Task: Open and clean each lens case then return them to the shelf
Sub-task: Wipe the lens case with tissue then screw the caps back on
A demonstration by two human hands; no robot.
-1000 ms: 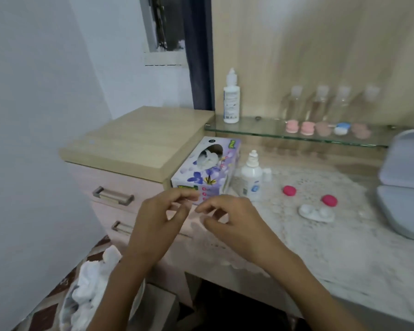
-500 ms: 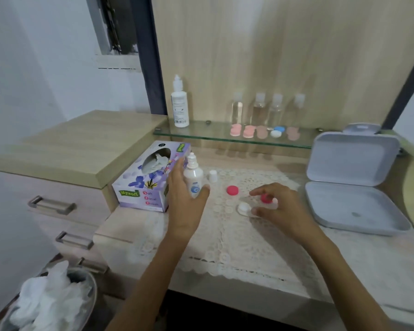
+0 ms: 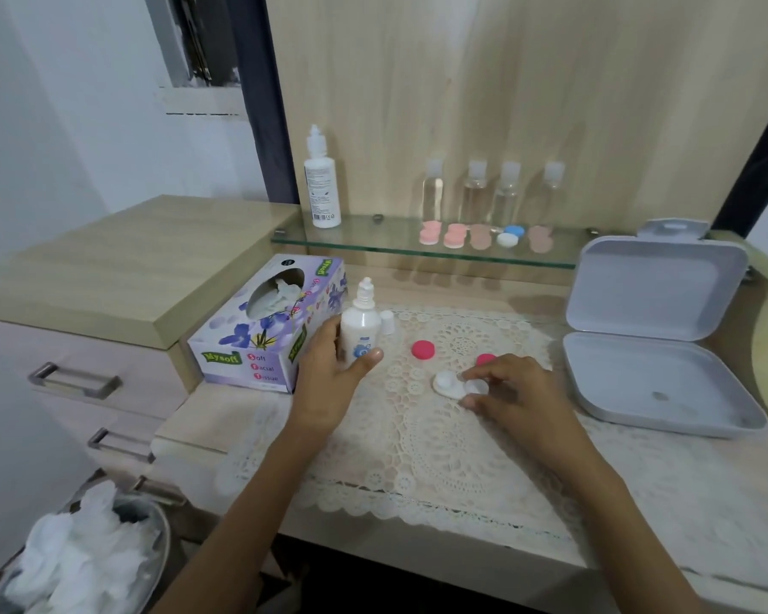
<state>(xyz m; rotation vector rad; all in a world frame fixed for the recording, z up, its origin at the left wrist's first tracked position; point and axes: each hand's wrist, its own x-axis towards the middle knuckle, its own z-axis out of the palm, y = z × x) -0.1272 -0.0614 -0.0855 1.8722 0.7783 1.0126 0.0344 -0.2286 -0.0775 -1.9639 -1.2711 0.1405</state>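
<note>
An open white lens case (image 3: 455, 383) lies on the lace mat, and my right hand (image 3: 513, 392) pinches its right well. Its two pink caps lie apart: one (image 3: 423, 349) to the left, the other (image 3: 485, 359) half hidden behind my fingers. My left hand (image 3: 329, 378) wraps around a small white solution bottle (image 3: 361, 323) that stands upright with its nozzle bare; its white cap (image 3: 387, 322) stands just to the right. Several closed lens cases (image 3: 454, 235), pink, tan and one blue-and-white (image 3: 509, 236), line the glass shelf (image 3: 373, 245).
A purple tissue box (image 3: 262, 330) sits left of the bottle. An open grey plastic box (image 3: 652, 347) fills the right side. On the shelf stand a tall white bottle (image 3: 322, 183) and several clear bottles (image 3: 491, 192). A bin of used tissues (image 3: 76, 565) is below left.
My hands parted from in front of the tissue box: the left went to the small bottle and closed around it, the right went to the open lens case. The view swung right.
</note>
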